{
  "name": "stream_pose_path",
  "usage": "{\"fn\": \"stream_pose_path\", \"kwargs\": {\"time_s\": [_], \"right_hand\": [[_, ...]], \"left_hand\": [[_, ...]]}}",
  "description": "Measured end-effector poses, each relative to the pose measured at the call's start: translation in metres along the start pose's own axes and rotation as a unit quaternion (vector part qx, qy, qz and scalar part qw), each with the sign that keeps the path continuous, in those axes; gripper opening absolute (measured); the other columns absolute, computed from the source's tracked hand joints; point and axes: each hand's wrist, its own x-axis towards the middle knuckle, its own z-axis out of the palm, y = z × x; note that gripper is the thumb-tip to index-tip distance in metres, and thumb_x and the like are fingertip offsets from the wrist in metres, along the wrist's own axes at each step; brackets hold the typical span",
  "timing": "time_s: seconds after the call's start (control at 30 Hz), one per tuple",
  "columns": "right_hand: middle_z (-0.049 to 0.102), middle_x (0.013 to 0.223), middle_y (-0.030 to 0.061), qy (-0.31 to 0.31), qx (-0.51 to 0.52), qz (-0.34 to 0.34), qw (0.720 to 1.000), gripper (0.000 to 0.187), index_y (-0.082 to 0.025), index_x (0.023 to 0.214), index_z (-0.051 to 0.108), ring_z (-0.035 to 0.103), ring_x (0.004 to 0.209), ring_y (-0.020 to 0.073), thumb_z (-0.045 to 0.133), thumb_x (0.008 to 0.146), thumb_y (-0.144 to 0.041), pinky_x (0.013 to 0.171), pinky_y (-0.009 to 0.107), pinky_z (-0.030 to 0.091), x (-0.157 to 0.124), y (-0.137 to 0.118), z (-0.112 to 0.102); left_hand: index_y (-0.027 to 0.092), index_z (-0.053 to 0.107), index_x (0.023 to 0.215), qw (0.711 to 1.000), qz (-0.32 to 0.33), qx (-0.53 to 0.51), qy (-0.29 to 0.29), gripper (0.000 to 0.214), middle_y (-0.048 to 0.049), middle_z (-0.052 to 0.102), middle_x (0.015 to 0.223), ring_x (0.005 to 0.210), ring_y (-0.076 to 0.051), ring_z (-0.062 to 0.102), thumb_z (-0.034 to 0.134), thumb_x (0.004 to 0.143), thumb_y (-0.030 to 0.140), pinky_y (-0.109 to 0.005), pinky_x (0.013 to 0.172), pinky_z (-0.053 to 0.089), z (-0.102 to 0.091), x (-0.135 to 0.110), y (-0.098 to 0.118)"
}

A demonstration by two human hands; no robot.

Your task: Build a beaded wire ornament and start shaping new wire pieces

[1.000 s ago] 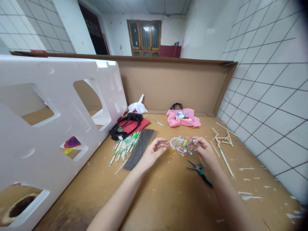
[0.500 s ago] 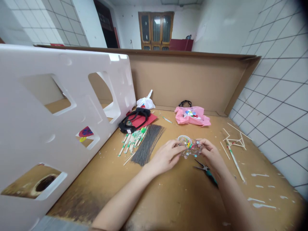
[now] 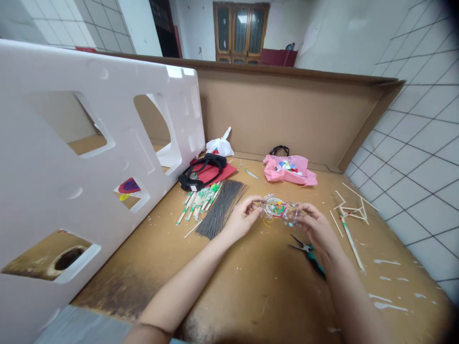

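Observation:
Between my hands, above the brown board, is a small wire ornament (image 3: 276, 209) with clear beads, a round ring and red, green and yellow bits in its middle. A thin yellow strand hangs from its lower left. My left hand (image 3: 245, 215) pinches the left edge between thumb and fingers. On the other side, my right hand (image 3: 312, 223) grips the right edge, its fingertips closed on the wire and beads. Pliers with teal handles (image 3: 309, 252) lie just below my right hand, partly covered by it.
A bundle of grey wires (image 3: 219, 212), wrapped sticks (image 3: 197, 203) and a black strap (image 3: 204, 174) on red paper lie left. A pink bag (image 3: 290, 171) and a white bag (image 3: 219, 145) sit behind. Stick frame (image 3: 353, 212) stands right; a white plastic panel (image 3: 118, 124) rises left.
My left hand has shifted from the ornament's middle to its left edge, uncovering the coloured centre. The ornament now faces me more openly. The camera view has tilted slightly down.

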Motion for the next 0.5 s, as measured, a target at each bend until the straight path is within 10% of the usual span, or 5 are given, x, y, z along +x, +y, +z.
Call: {"fn": "stream_pose_path", "kwargs": {"time_s": [0.17,0.3,0.5], "right_hand": [[0.067,0.084,0.0027,0.045,-0.062,0.01,0.997,0.024,-0.022,0.082,0.056,0.064,0.081,0.0208,0.067,0.065,-0.035,0.069,0.036,0.054,0.023,0.023,-0.015],[0.066,0.08,0.0044,0.111,-0.136,0.016,0.984,0.022,-0.02,0.077,0.057,0.065,0.077,0.021,0.065,0.062,-0.033,0.066,0.037,0.056,0.069,0.045,-0.037],[0.055,0.122,0.0132,0.135,-0.228,0.011,0.964,0.054,-0.019,0.111,0.053,0.06,0.1,0.026,0.067,0.062,-0.037,0.073,0.039,0.054,0.128,0.056,-0.06]], "left_hand": [[0.019,0.047,0.114,0.997,-0.059,0.001,0.041,0.035,0.001,0.058,0.072,0.058,-0.01,0.052,0.054,0.08,0.026,-0.02,0.055,0.039,0.0,0.01,-0.036],[0.016,0.048,0.111,0.967,-0.09,0.237,0.006,0.031,-0.0036,0.06,0.088,0.063,-0.009,0.056,0.049,0.08,0.019,-0.021,0.062,0.044,-0.005,0.023,-0.063],[0.017,0.06,0.097,0.901,-0.13,0.413,-0.029,0.021,-0.007,0.064,0.098,0.089,-0.015,0.059,0.047,0.08,0.015,-0.024,0.081,0.042,-0.064,0.045,-0.065]]}}
